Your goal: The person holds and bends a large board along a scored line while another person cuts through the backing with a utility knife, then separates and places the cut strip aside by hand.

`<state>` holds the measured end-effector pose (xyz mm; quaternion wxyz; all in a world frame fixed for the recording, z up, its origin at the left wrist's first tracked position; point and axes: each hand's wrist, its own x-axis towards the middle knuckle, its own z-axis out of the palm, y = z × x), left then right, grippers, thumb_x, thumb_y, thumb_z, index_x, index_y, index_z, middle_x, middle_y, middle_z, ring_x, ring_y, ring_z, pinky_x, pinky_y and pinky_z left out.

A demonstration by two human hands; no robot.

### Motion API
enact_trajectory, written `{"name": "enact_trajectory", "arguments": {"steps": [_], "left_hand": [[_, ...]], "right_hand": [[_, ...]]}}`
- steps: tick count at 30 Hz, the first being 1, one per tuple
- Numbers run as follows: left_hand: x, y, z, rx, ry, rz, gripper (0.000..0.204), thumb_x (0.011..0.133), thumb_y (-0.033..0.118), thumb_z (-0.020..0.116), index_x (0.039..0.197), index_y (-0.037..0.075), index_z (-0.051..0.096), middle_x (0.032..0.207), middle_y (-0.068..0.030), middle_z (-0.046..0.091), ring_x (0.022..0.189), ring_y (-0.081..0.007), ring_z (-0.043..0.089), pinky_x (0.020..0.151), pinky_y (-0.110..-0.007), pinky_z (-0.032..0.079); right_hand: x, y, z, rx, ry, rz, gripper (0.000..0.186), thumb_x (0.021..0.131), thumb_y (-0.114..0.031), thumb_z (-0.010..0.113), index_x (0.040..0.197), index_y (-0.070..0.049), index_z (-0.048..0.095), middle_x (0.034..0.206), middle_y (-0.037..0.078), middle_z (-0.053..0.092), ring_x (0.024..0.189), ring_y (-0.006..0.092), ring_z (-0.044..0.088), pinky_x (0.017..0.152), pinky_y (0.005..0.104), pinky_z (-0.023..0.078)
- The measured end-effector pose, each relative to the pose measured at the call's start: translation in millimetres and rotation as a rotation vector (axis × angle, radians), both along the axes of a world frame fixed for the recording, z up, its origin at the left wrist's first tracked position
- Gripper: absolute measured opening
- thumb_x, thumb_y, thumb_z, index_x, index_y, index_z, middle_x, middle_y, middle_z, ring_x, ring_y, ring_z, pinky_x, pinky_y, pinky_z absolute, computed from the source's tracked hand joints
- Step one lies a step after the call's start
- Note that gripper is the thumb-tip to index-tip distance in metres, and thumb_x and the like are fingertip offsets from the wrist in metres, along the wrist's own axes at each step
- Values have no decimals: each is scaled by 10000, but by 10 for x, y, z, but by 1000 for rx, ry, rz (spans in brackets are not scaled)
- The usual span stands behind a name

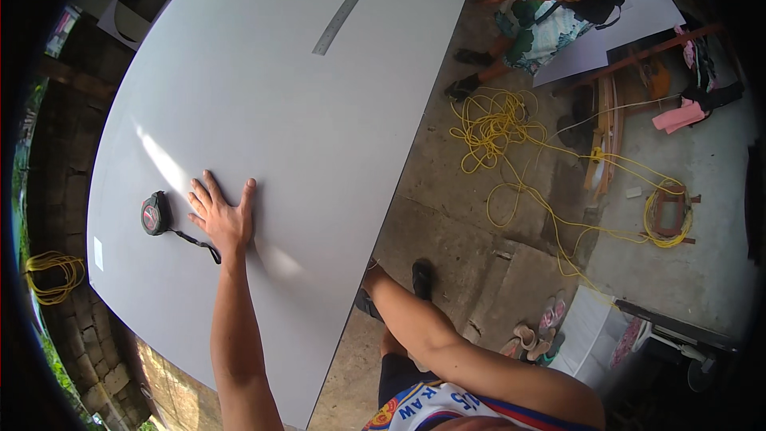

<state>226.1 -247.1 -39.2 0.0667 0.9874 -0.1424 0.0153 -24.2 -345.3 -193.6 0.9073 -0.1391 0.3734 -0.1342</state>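
Note:
A large, smooth grey sheet [335,136] spreads across the left and middle of the view. My left hand [227,219] lies flat on it, palm down with the fingers spread, holding nothing. Just left of those fingers rests a black and red tape measure [155,214], its dark wrist strap trailing toward my wrist. My right hand [371,270] is at the sheet's right edge; the fingers are hidden beneath or behind it, so their grip does not show. Farther up the sheet lies a long metal ruler [347,9].
A tangled yellow cord [499,124] runs over the concrete floor [447,215] to a cord reel [669,215]. Another person [558,12] stands beyond the sheet's right edge. Slippers [533,339] lie at lower right. A coiled yellow cable [54,278] hangs at far left.

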Motion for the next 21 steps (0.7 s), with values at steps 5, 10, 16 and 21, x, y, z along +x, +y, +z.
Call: {"name": "enact_trajectory", "arguments": {"steps": [5, 10, 16, 21], "left_hand": [[23, -85, 18, -17, -7, -16, 1018, 791, 769, 494, 1511, 93, 247, 1569, -193, 181, 1458, -378, 112, 1154, -567, 57], [25, -2, 48, -19, -14, -5, 1021, 790, 770, 494, 1508, 87, 251, 1568, -195, 182, 1458, -379, 111, 1154, -567, 57], [-20, 253, -217, -24, -10, -3, 1033, 785, 784, 481, 1507, 81, 257, 1559, -218, 199, 1455, -390, 113, 1154, -565, 37], [-40, -50, 7, -70, 29, -54, 1052, 777, 802, 460, 1474, 31, 293, 1539, -260, 185, 1446, -425, 77, 1155, -588, 47]], "right_hand": [[-127, -133, 105, -29, 119, -49, 862, 916, -727, 309, 1458, -57, 346, 1416, 120, 458, 1289, 237, 449, 1068, 382, 358], [-538, -268, 656, 11, 454, -114, 882, 904, -731, 347, 1415, -15, 403, 1396, 124, 480, 1260, 240, 477, 1049, 386, 380], [-400, -64, 511, -20, 551, -145, 940, 878, -756, 373, 1400, 24, 417, 1407, 117, 481, 1275, 255, 465, 1069, 395, 355], [-266, -264, 111, -121, 89, -53, 887, 886, -781, 227, 1498, -140, 271, 1495, 76, 352, 1363, 259, 338, 1134, 406, 254]]}}
